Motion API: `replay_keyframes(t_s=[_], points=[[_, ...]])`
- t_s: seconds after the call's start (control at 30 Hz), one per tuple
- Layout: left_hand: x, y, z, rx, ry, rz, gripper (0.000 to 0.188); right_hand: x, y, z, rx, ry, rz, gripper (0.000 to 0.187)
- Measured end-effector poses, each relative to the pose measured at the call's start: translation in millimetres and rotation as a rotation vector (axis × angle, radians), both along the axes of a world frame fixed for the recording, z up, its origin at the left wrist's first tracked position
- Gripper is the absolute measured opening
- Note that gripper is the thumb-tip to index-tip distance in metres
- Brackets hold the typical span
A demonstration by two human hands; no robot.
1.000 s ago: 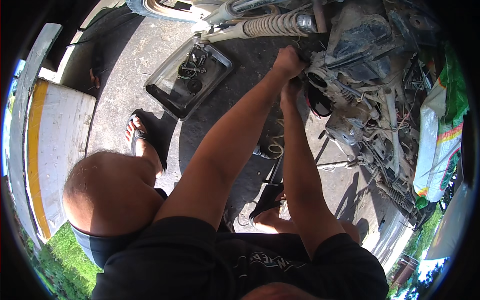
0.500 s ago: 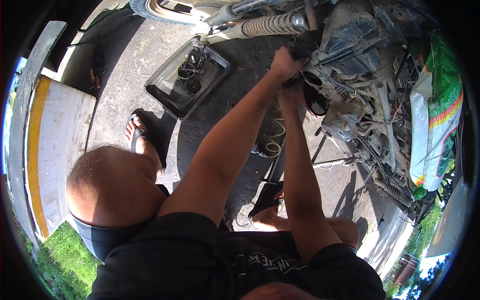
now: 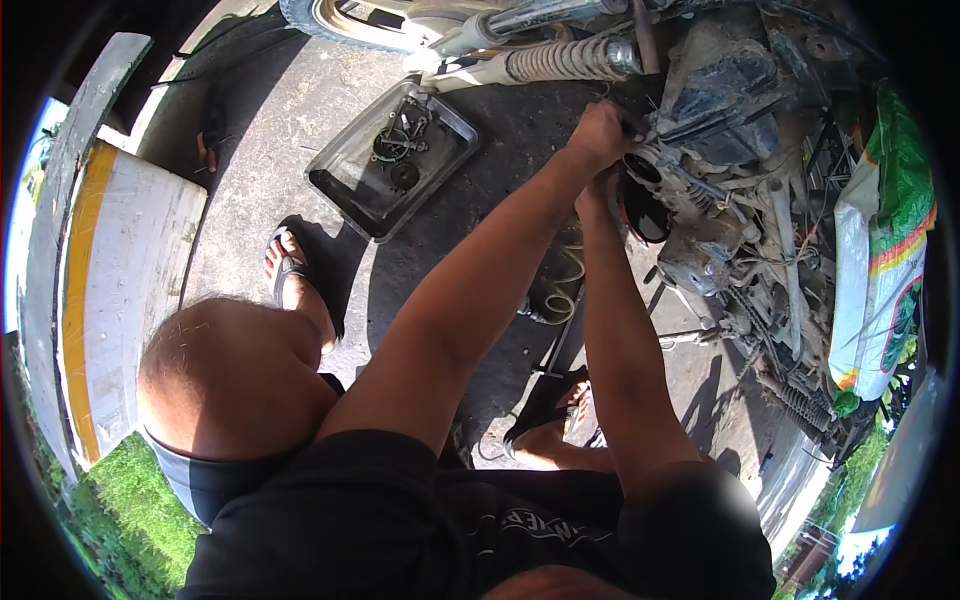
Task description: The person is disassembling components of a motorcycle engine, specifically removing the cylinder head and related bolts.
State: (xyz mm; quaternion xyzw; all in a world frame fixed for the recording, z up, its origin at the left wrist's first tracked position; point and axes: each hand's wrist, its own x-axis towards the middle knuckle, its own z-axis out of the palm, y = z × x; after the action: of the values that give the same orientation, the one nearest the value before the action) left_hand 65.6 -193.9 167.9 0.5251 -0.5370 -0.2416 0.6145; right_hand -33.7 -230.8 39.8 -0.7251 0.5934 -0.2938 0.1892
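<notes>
Both my arms reach forward to the dirty, partly stripped motorcycle [image 3: 715, 150]. My left hand [image 3: 602, 134] is closed at the near side of its engine, by a round opening [image 3: 643, 167]. Something dark is at its fingertips, but I cannot make out what. Below it, my right hand [image 3: 598, 186] is mostly covered by the left hand and wrist, so its fingers are hidden. Just under the round opening sits a dark, oval-shaped part [image 3: 645, 212] with a reddish edge.
A metal tray [image 3: 375, 225] holding greasy engine parts [image 3: 402, 143] lies left of my hands. Behind it are a coil-spring shock absorber [image 3: 570, 62] and a wheel [image 3: 335, 28]. A coiled pale hose [image 3: 562, 300] and a T-shaped tool [image 3: 550, 360] lie between my feet. A green-white sack [image 3: 880, 250] hangs at right.
The whole scene has shifted slightly to the right and down in view. My hands stay at the same place by the engine, the left over the right.
</notes>
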Motion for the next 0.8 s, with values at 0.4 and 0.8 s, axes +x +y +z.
replay_keyframes(t_s=[0.4,0.8], points=[[-2.9,-7.1,-5.6,0.039,-0.074,0.039,0.020,2.0,34.3,21.7,0.083,0.005,-0.124,0.054],[-3.1,-17.3,7.7,0.158,-0.339,0.116,0.028,-32.9,84.3,146.2,0.664,-0.397,-0.164,0.037]])
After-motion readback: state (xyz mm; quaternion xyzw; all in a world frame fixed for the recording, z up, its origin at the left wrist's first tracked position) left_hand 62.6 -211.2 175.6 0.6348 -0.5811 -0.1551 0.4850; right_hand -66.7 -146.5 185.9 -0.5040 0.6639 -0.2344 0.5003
